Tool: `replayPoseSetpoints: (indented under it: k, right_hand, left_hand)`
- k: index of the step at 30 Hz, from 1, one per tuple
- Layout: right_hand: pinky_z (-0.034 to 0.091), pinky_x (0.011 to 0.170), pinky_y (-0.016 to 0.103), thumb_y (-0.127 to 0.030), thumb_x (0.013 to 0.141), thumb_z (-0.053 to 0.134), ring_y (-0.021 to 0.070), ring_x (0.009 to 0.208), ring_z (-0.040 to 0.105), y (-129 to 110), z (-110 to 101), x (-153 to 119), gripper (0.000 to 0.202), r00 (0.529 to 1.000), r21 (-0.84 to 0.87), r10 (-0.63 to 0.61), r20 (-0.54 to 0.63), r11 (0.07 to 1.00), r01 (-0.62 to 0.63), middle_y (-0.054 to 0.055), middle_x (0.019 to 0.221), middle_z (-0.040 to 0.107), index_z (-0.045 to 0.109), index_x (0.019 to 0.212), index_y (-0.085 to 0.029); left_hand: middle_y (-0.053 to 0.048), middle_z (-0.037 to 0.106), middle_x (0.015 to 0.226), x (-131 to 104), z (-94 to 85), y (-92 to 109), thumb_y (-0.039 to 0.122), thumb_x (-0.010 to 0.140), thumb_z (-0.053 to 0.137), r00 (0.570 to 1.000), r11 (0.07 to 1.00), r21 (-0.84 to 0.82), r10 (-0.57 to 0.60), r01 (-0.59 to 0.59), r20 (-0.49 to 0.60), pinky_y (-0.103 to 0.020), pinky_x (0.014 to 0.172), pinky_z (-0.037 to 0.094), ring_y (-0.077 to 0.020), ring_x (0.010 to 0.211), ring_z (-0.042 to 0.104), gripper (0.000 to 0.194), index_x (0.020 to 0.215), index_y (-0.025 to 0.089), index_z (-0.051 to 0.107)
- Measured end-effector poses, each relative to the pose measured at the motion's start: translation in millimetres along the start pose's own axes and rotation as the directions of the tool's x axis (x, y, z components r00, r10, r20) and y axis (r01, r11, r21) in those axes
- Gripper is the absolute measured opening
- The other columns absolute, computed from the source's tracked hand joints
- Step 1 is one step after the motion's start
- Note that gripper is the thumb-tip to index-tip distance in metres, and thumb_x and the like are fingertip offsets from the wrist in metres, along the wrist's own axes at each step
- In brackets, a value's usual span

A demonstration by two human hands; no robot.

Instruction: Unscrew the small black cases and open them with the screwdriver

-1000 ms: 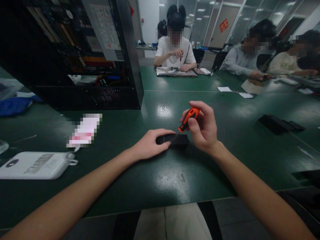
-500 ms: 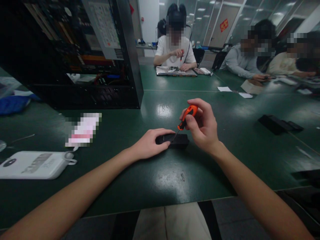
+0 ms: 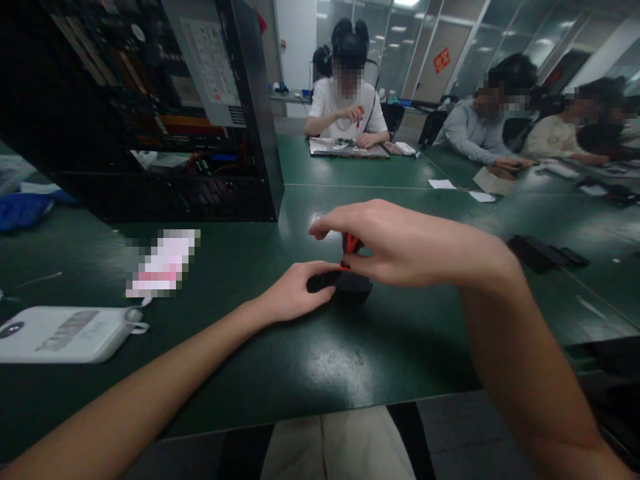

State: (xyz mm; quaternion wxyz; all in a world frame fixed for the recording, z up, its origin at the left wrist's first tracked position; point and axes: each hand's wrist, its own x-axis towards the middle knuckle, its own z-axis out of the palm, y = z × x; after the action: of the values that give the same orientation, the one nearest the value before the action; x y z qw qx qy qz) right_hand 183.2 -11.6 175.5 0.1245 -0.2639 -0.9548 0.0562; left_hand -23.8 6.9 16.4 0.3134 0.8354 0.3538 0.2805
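On the green table [image 3: 330,367] lies a small black block-shaped device [image 3: 354,287]. My left hand [image 3: 295,291] grips its left end between thumb and fingers. Above the device, my right hand [image 3: 373,240] is turned palm down around an orange and black screwdriver [image 3: 351,245]. Only part of the handle shows between the thumb and the fingers; the forefinger stretches out to the left. The screwdriver's shaft and tip are hidden.
A large open black computer case [image 3: 255,133] stands at the back left. On the left lie a white power bank [image 3: 65,333] and a blurred pink item [image 3: 163,263]. Black parts [image 3: 545,253] lie at the right. Across the table sits a person [image 3: 325,100] with a screwdriver.
My right hand has swung over the top of the screwdriver, wrist raised and palm now down, and the handle stands more upright. My left hand still grips the device.
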Motion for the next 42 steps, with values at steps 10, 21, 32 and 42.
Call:
replayPoseSetpoints:
  k: [10,21,32,42]
  right_hand:
    - [0.039,0.067,0.028,-0.007,0.090,0.062,0.0164,0.078,0.061,-1.9,2.0,8.5,0.016,0.994,-0.073,0.097,0.040,0.993,-0.094,0.006,0.090,0.071,0.074,0.094,-0.017]
    - [0.038,0.068,0.028,-0.011,0.090,0.065,0.0157,0.077,0.059,7.1,-7.8,-6.0,0.012,0.995,-0.057,0.047,0.087,0.997,-0.043,0.004,0.086,0.069,0.074,0.089,-0.018]
    - [0.040,0.073,0.028,-0.005,0.087,0.064,0.0170,0.088,0.060,9.7,-3.2,2.2,0.017,0.996,-0.033,-0.032,0.081,0.999,0.035,0.005,0.098,0.069,0.073,0.096,-0.017]
    - [0.036,0.068,0.029,-0.011,0.089,0.063,0.0155,0.075,0.057,12.3,1.5,9.5,0.010,0.993,-0.063,0.102,0.062,0.993,-0.098,0.005,0.083,0.068,0.072,0.088,-0.016]
  left_hand:
    - [-0.009,0.075,0.129,-0.4,-2.0,-0.5,0.024,0.091,0.067,1.000,1.000,0.020,0.019,-0.019,0.011,-0.045,0.107,0.054,-0.0288,0.117,0.071,0.040,0.131,0.020,0.071]
    - [-0.008,0.075,0.128,-0.5,-2.1,-0.4,0.023,0.091,0.068,0.999,0.998,0.042,0.036,-0.036,0.006,-0.043,0.107,0.053,-0.0275,0.117,0.070,0.043,0.134,0.022,0.070]
    - [-0.009,0.074,0.130,-0.1,-2.5,1.0,0.023,0.091,0.067,1.000,0.999,0.021,0.025,-0.025,0.014,-0.045,0.108,0.052,-0.0286,0.120,0.069,0.041,0.131,0.020,0.071]
    - [-0.008,0.078,0.117,-2.4,1.8,17.7,0.026,0.099,0.064,0.980,0.989,-0.092,0.101,-0.117,-0.169,-0.038,0.103,0.055,-0.0239,0.111,0.072,0.019,0.109,0.019,0.079]
